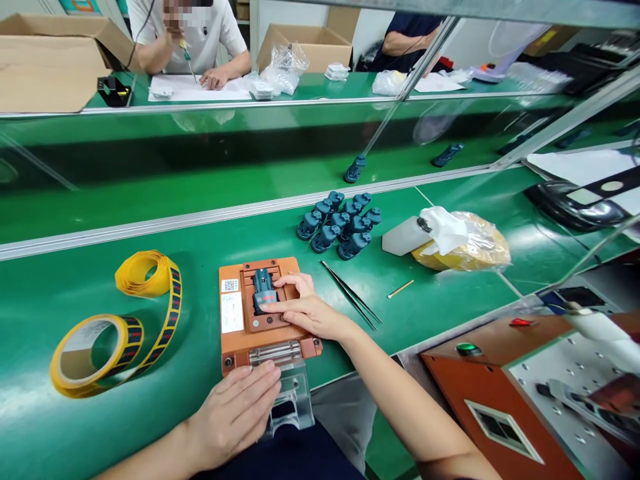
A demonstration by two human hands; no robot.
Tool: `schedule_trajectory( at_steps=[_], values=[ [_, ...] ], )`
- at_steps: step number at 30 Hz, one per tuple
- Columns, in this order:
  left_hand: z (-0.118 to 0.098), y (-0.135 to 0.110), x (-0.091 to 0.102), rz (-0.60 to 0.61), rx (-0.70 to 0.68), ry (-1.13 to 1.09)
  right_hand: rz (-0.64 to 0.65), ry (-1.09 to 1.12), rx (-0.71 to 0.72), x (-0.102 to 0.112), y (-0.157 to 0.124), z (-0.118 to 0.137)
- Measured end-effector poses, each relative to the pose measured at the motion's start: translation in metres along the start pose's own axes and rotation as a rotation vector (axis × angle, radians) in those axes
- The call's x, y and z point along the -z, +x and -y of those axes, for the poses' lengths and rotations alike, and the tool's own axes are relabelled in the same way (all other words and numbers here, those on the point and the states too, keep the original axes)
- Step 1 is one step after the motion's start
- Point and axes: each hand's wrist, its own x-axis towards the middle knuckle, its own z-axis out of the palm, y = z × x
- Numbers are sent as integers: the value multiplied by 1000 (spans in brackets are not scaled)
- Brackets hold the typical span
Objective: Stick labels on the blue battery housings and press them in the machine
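Observation:
An orange jig (235, 337) lies on the green bench in front of me, with a small dark blue part (263, 288) seated in its recess. My right hand (305, 310) rests on the jig, fingers stretched flat and touching the blue part's side. My left hand (235, 413) lies palm down, fingers together, on the clear plastic lid (295, 400) hinged at the jig's near edge. A white label with a QR code (231, 303) is stuck on the jig's left side.
Several blue parts (340, 223) cluster behind the jig; black tweezers (350, 301) and a small stick (400, 289) lie to its right. A white bottle and bagged yellow item (463, 243) sit further right, yellow label tape (115, 333) left. Other people work across the conveyor.

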Motion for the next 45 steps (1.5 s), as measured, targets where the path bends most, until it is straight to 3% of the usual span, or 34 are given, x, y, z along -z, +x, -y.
schedule_trajectory(
  at_steps=[6, 10, 14, 16, 19, 21, 23, 26, 32, 36, 45],
  values=[
    [1, -2, -1, 3, 1, -20, -43, -40, -28, 3, 17, -6],
    [0, -8, 4, 24, -9, -41, -199, -76, -152, 3, 25, 6],
    [12, 0, 14, -139, 34, -72, -178, -321, -269, -3, 28, 32],
    [27, 20, 21, -283, 205, -73, -144, -424, -279, -4, 31, 43],
    [53, 64, 31, -466, 625, -277, -243, -490, -200, 0, 35, 61],
    [66, 94, 39, -467, 854, -636, -345, -503, -100, 7, 31, 76],
    [71, 119, 46, -374, 940, -1023, -429, -489, -15, 15, 22, 91],
    [66, 142, 53, -341, 905, -1289, -536, -372, 26, 25, 4, 111],
    [44, 162, 51, -427, 804, -1354, -612, 70, -169, 29, -17, 129],
    [36, 167, 46, -429, 777, -1342, -631, 161, -273, 26, -15, 132],
    [39, 166, 34, -356, 800, -1499, -736, 453, -245, 11, -7, 127]
  ],
)
